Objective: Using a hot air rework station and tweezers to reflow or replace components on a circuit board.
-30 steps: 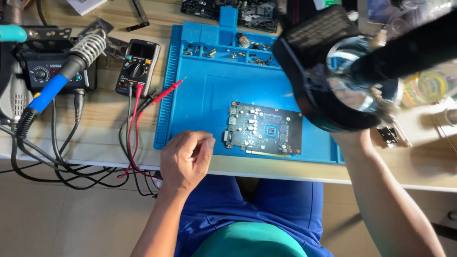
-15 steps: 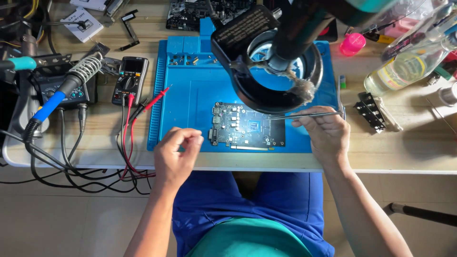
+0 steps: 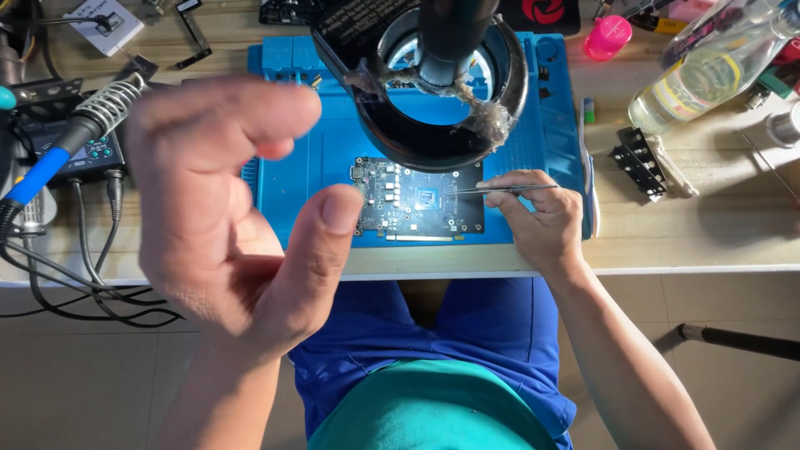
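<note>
The pale wooden table [image 3: 708,242] spans the width of the head view, with grey floor below its front edge. On it lies a large blue rubber work mat [image 3: 308,167], running from centre-left to just right of centre. Above the mat hangs a black ring-shaped magnifier lamp [image 3: 421,79], its lens over the mat's upper middle.

The left hand [image 3: 225,208] is raised close to the camera, blurred, open with fingers loosely curved and thumb apart from them; it holds nothing and hides the left part of the mat. The right hand [image 3: 537,221] rests at the mat's right edge, thumb and fingers pinched on thin metal tweezers [image 3: 500,189], whose tips point left onto the dark rectangular circuit board [image 3: 417,204]. That board lies flat on the mat's near centre, just below the lamp.

A clear glass bottle [image 3: 700,71] lies tilted at the table's far right. A blue-handled soldering iron [image 3: 62,150] sits in its coiled stand at the far left.
</note>
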